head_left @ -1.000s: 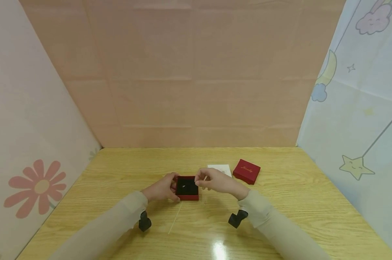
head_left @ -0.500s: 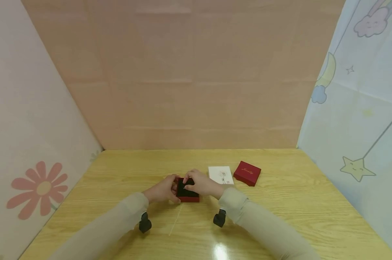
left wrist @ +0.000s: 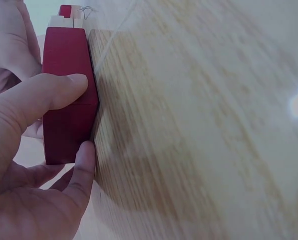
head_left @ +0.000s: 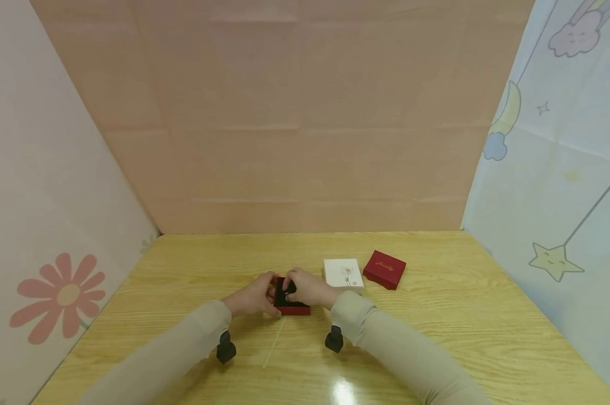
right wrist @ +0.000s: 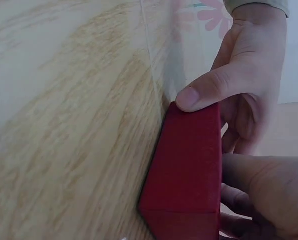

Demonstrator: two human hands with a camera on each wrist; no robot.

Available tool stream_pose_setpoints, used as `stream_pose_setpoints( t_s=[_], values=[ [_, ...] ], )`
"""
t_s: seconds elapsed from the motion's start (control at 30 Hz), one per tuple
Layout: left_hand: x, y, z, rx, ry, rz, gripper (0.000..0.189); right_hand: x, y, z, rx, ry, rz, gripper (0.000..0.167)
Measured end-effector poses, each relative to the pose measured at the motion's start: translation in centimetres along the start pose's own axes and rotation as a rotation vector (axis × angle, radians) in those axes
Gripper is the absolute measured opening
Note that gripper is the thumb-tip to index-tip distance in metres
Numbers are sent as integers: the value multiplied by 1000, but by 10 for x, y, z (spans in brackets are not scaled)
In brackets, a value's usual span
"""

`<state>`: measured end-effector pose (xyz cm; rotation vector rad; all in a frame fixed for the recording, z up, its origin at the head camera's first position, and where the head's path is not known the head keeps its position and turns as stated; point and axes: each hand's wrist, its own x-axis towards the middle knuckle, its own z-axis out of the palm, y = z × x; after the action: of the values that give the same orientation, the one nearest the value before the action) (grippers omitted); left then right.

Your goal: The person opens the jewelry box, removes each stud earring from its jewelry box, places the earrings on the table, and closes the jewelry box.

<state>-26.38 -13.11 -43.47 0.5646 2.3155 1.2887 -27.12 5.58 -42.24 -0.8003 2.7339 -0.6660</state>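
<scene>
A small red jewelry box base (head_left: 294, 310) with a black insert (head_left: 281, 301) sits on the wooden table. My left hand (head_left: 256, 295) holds its left side; in the left wrist view the thumb (left wrist: 71, 87) lies on the red front wall and the other fingers curl round the end. My right hand (head_left: 310, 288) reaches over the box from the right, its index finger and thumb bent down at the insert. A tiny silvery piece (head_left: 287, 294) glints between those fingertips; I cannot tell whether they pinch it. Much of the insert is hidden under this hand.
Behind and right of the box lies a white card-like box (head_left: 341, 271) printed with a flower. Farther right is the red lid (head_left: 384, 270) with gold lettering. A pale thin line (head_left: 273, 343) runs along the table (head_left: 193, 259) toward me. Walls stand at the back and both sides.
My right hand has moved left from the box's right edge to over the insert, its fingertips now at the silvery piece. My left hand keeps holding the box in place.
</scene>
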Motion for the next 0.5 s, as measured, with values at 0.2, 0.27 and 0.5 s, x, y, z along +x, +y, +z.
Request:
stream_pose_setpoints(
  t_s=[0.2,0.27,0.5],
  values=[
    [-2,2,1,21,11,-12,76,-1,-5,6,-79,32,27,12],
    [-2,2,1,29,11,-11,76,-1,-6,6,-71,36,39,10],
    [-1,2,1,21,13,-5,77,-1,-6,4,-41,47,49,6]
  ],
)
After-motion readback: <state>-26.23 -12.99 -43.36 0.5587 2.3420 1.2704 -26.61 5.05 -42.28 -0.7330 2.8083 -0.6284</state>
